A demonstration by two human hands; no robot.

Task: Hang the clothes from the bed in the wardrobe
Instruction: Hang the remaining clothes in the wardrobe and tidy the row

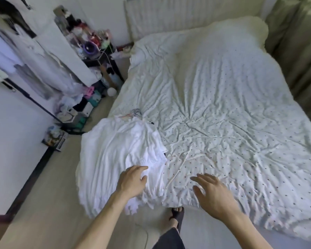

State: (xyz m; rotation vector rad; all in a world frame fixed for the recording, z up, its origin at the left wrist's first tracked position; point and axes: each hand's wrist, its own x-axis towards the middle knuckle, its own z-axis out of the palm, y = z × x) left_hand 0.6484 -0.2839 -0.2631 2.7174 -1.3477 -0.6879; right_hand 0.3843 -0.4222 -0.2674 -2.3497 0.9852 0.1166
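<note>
On the bed [223,105] edge, white clothes [118,150] on hangers [133,115], left hand [131,182] over them, right hand [215,196] hovering, both grips released

White clothes [122,150] at seven o'clock, plain against a pale duvet [232,105] speckled all over with small dark dots. Pink hanger [126,116] at nine. Cream pillow [241,31] at one, olive curtain [294,42] at two, black sandal [179,215] at six.

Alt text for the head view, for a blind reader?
White clothes on hangers lie at the near left corner of a bed. The left hand reaches over them; the right hand is spread open above the dotted duvet.
</note>
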